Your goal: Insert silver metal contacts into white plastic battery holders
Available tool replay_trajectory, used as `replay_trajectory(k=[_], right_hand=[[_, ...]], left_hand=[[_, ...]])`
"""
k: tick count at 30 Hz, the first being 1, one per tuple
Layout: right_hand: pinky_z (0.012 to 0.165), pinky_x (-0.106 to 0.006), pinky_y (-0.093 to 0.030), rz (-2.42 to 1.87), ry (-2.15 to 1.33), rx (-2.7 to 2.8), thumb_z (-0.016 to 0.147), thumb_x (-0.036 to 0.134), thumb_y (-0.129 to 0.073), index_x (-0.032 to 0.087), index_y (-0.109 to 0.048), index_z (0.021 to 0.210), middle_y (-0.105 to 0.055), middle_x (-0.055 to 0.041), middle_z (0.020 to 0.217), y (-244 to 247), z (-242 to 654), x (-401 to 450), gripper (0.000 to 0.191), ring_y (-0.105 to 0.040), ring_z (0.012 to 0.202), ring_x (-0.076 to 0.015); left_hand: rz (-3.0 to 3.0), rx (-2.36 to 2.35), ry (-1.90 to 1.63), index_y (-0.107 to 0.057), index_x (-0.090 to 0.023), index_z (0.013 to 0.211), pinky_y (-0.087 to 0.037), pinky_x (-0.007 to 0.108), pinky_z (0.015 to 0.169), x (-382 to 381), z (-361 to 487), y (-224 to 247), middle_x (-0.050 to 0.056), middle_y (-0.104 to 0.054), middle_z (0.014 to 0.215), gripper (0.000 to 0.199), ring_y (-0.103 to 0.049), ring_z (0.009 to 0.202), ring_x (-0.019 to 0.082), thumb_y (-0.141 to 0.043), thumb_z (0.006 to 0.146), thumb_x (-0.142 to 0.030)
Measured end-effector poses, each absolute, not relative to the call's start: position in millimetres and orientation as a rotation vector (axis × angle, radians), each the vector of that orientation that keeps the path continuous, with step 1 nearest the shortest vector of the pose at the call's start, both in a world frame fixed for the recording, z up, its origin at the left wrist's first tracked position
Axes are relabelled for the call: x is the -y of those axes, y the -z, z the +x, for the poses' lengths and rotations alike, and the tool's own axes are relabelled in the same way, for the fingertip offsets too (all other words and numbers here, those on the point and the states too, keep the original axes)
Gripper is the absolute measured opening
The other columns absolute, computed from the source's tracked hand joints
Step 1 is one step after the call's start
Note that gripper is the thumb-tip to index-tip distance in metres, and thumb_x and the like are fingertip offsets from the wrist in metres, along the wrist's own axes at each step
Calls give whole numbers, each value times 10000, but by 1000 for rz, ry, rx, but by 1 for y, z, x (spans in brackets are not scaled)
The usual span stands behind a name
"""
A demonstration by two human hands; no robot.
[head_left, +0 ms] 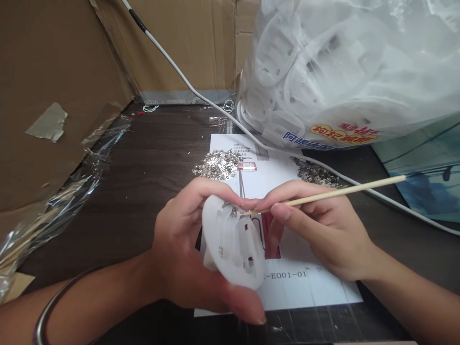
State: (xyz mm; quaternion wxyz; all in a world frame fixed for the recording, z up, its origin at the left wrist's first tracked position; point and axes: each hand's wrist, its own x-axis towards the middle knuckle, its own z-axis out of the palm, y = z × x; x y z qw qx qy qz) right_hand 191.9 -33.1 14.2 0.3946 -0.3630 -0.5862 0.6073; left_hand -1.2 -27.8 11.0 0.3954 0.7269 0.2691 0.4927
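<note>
My left hand (187, 239) is wrapped round a white plastic battery housing (230, 244), holding it tilted above a printed sheet. The housing has an oval face with slots, and small metal contacts (221, 251) sit inside it. Between the thumb and fingers of my right hand (323, 225) is a thin wooden stick (334, 193). Its tip reaches the upper edge of the housing, beside a small metal piece. Whether the tip presses on that piece I cannot tell. Behind my hands lie a pile of shiny metal contacts (218, 164) and a darker pile of metal parts (316, 172).
A large clear bag (323, 72) full of white housings stands at the back right. A white cable (187, 86) crosses the table diagonally. Cardboard (53, 72) walls the left and back. The printed sheet (323, 292) lies under my hands on the dark table (151, 153).
</note>
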Motion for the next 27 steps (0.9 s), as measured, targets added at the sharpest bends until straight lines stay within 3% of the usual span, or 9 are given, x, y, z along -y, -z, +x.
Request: replay_trajectory(k=[12,18,27], right_hand=[[466,-234,-510,-951,-1423,1585,959,322,-565,229,-687,927,-660,39,566,-16,189,33,156,-662,502,-120],[491,-223,-536,-936,-1281,1605,954,275,-577,228,-696,921,-635,47,560,-13,185,36,132,-645,487,-99],[457,-227,-535,-954,-1154,1579,929,212,-595,225,-715,705,-683,-4,706,-17,180,37,255,-632,513,-100]], left_hand=[[1870,-667,-1280,-523,-193,1031,-533,239,559,31,0,-10,-27,-737,710,420,-695,644,134,-694,805,-504],[1939,-742,-1351,-544,-173,1005,-528,219,574,30,-3,-9,-15,-732,740,510,-675,649,117,-718,747,-576],[1860,-702,-1281,-537,-194,1044,-522,242,550,33,-1,-13,-30,-729,701,424,-675,616,129,-721,791,-480]])
